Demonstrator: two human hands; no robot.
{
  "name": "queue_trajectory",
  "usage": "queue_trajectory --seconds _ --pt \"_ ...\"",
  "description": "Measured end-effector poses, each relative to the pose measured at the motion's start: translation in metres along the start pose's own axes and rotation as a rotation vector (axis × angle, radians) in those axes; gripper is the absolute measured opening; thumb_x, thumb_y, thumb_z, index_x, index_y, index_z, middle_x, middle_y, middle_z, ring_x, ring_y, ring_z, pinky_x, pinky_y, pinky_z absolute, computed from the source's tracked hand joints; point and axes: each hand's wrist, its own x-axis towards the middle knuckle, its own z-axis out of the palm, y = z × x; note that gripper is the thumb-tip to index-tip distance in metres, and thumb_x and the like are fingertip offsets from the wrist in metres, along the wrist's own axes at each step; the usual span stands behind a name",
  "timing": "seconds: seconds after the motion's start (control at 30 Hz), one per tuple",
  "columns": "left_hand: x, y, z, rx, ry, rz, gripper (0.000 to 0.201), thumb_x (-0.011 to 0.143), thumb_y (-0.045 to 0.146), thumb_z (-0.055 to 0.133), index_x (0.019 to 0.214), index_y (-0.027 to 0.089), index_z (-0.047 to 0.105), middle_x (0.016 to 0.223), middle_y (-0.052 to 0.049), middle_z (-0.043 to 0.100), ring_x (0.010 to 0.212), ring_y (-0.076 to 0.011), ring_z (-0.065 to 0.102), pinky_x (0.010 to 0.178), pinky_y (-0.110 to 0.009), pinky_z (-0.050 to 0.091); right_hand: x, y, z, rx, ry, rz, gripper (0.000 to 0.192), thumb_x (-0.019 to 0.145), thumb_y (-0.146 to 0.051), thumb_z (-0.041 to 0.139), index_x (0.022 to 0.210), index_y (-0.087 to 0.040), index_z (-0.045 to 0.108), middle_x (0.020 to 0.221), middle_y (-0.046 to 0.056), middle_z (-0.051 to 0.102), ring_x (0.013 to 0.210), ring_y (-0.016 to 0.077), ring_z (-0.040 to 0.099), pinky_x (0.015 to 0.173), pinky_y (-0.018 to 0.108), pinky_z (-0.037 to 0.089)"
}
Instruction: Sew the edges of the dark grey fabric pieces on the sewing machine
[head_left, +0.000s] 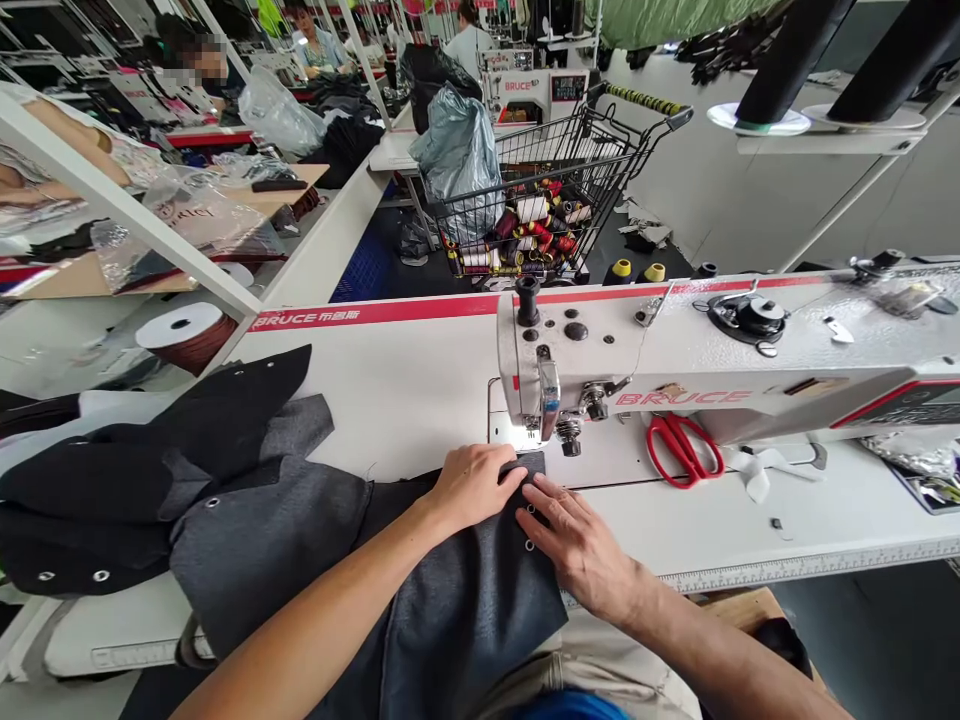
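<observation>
A dark grey fabric piece (457, 590) with small metal eyelets lies across the white table and hangs toward my lap. My left hand (474, 483) presses flat on its far end, close to the needle of the white Bruce sewing machine (675, 360). My right hand (577, 545) lies flat on the same fabric beside the eyelets, fingertips pointing at the needle area. Neither hand grips anything; both hold the cloth down under the machine's lit presser foot (534, 440).
A pile of black and grey fabric pieces (172, 480) lies at the left. Red-handled scissors (682, 450) rest behind the machine head. A wire cart (547, 200) with thread cones and a bag stands beyond the table. Other people work at far benches.
</observation>
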Motion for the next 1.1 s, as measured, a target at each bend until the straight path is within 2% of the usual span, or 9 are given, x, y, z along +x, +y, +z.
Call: queue_trajectory --seconds 0.2,0.43,0.57,0.67,0.8,0.97,1.1 --pt "-0.001 0.003 -0.002 0.023 0.01 -0.005 0.028 0.092 0.038 0.044 0.073 0.021 0.055 0.075 -0.002 0.068 0.07 -0.0184 0.063 0.056 -0.027 0.029 0.0 0.0 0.0 -0.013 -0.014 0.02 0.047 0.083 0.002 0.041 0.126 -0.01 0.056 0.135 0.017 0.053 0.136 0.0318 0.036 0.1 0.046 0.048" --pt "-0.001 0.003 -0.001 0.02 0.019 -0.024 0.025 0.091 0.039 0.047 0.075 0.021 0.057 0.077 -0.001 0.069 0.072 -0.0195 0.065 0.056 -0.027 0.033 0.006 0.0 -0.001 0.021 -0.095 0.098 0.054 0.077 0.004 0.044 0.126 -0.013 0.055 0.135 0.015 0.052 0.135 0.0302 0.035 0.101 0.046 0.045" --pt "-0.003 0.004 0.002 -0.076 0.097 -0.034 0.015 0.088 0.036 0.054 0.094 0.024 0.06 0.088 0.002 0.071 0.08 -0.0187 0.067 0.064 -0.027 0.043 0.012 0.002 -0.007 0.047 -0.17 0.107 0.05 0.078 -0.001 0.049 0.125 -0.014 0.055 0.133 0.015 0.053 0.132 0.0309 0.038 0.098 0.046 0.045" --pt "-0.006 0.001 0.007 -0.132 0.205 0.045 0.02 0.088 0.031 0.056 0.107 0.025 0.06 0.097 0.001 0.07 0.087 -0.0156 0.067 0.072 -0.025 0.046 0.016 0.004 -0.012 0.064 -0.212 0.095 0.046 0.079 -0.006 0.052 0.124 -0.014 0.055 0.132 0.015 0.053 0.132 0.0311 0.037 0.096 0.046 0.044" --pt "-0.003 -0.007 0.015 -0.09 0.283 0.176 0.018 0.091 0.032 0.052 0.092 0.028 0.069 0.085 0.002 0.067 0.075 -0.0115 0.064 0.064 -0.022 0.044 0.019 0.01 -0.013 0.064 -0.209 0.071 0.046 0.08 -0.005 0.05 0.125 -0.015 0.055 0.132 0.015 0.053 0.133 0.0297 0.036 0.098 0.044 0.043" --pt "0.01 -0.019 0.02 -0.077 0.356 0.208 0.019 0.09 0.034 0.054 0.091 0.029 0.073 0.082 0.0 0.065 0.071 -0.0106 0.062 0.058 -0.02 0.04 0.027 0.021 -0.009 0.072 -0.176 0.043 0.047 0.082 -0.003 0.049 0.127 -0.015 0.054 0.132 0.014 0.053 0.133 0.0285 0.035 0.103 0.044 0.039" --pt "0.02 -0.024 0.019 -0.07 0.387 0.211 0.017 0.088 0.033 0.057 0.085 0.028 0.074 0.081 0.0 0.066 0.07 -0.0104 0.061 0.057 -0.02 0.038 0.032 0.027 -0.005 0.071 -0.148 0.043 0.055 0.078 0.0 0.047 0.131 -0.015 0.052 0.135 0.014 0.051 0.134 0.0275 0.035 0.104 0.043 0.038"
